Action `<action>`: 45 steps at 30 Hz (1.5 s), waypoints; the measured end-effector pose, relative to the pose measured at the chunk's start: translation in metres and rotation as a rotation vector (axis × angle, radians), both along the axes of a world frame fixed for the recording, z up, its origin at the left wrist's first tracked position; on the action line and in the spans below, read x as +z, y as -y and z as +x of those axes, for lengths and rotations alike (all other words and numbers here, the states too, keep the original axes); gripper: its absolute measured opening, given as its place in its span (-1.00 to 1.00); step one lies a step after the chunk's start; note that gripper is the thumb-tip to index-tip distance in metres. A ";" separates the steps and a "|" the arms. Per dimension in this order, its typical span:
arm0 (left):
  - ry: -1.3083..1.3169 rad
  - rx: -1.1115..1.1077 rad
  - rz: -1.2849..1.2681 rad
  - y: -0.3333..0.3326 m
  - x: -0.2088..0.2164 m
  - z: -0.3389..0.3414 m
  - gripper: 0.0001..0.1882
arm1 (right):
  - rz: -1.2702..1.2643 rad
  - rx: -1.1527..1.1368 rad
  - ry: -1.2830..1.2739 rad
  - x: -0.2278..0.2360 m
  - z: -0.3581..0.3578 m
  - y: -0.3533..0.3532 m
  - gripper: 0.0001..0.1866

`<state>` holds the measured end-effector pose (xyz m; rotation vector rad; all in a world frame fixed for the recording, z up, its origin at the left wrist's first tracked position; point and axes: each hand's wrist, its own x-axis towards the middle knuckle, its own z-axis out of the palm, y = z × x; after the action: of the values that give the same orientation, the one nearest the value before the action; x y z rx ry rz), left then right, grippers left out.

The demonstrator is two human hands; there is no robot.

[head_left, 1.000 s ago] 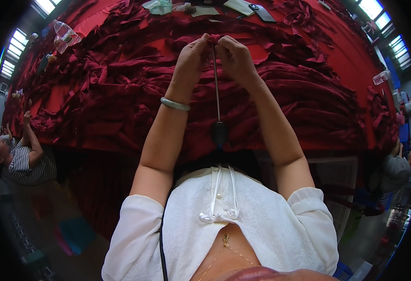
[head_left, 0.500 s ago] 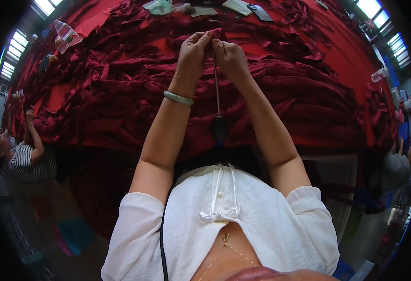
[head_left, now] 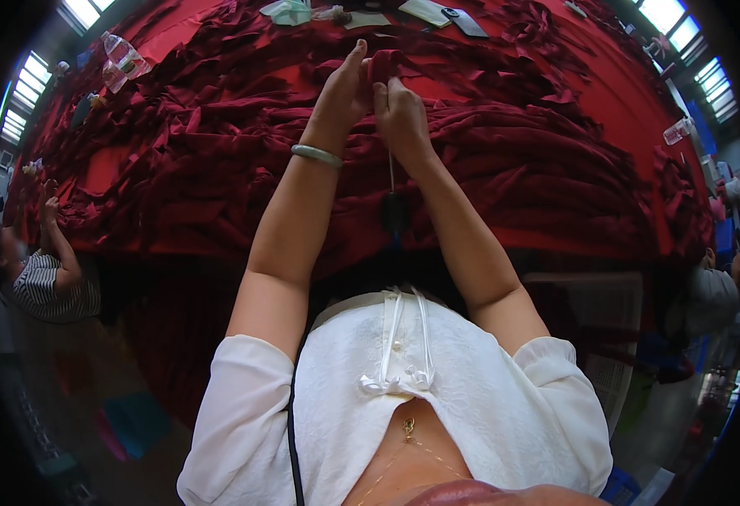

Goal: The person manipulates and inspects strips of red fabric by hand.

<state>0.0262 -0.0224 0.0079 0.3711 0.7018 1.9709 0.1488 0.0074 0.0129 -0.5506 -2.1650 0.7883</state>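
Dark red fabric (head_left: pixel 383 64) is bunched into a small loop between my hands. My left hand (head_left: pixel 342 94), a pale bangle (head_left: pixel 317 155) at its wrist, has the thumb stretched up and away; its other fingers are partly hidden beside the loop. Closed on the lower part of that fabric is my right hand (head_left: pixel 403 111). A thin metal rod (head_left: pixel 392 174) runs from under the right hand toward me and ends in a dark base or handle (head_left: pixel 394 211). The rod's upper end is hidden by the hand.
Heaped dark red fabric strips (head_left: pixel 522 177) cover much of the red table (head_left: pixel 619 105). Plastic bottles (head_left: pixel 124 59) lie at the far left, another bottle (head_left: pixel 678 131) at right. A phone (head_left: pixel 464 23) lies at the back. Other people (head_left: pixel 54 282) work at left and right. A crate (head_left: pixel 614 312) stands below the table edge.
My left thumb has come off the pinch and points up. The right hand has shifted slightly nearer and left, and the fabric between the hands now forms a raised loop.
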 end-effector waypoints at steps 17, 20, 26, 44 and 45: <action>-0.364 0.081 -0.228 0.082 -0.025 0.127 -0.78 | -0.137 0.066 -0.153 -0.005 -0.064 -0.065 -0.40; -0.415 0.306 -0.252 0.090 -0.018 0.106 -0.78 | -0.097 0.097 -0.026 -0.017 -0.003 -0.007 -0.56; -0.457 0.252 -0.157 0.041 0.013 0.059 -0.80 | -0.066 0.103 0.129 -0.016 0.069 0.031 -0.65; -0.393 0.382 -0.226 0.054 0.008 0.058 -0.81 | -0.252 0.235 -0.058 -0.013 0.051 0.025 -0.73; -0.431 0.306 -0.203 0.042 0.011 0.055 -0.82 | -0.204 0.228 -0.026 -0.012 0.052 0.024 -0.70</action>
<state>0.0809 -0.0642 0.0187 0.6006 1.2876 2.0985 0.2013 -0.0164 0.0014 -0.3958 -2.1614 1.1427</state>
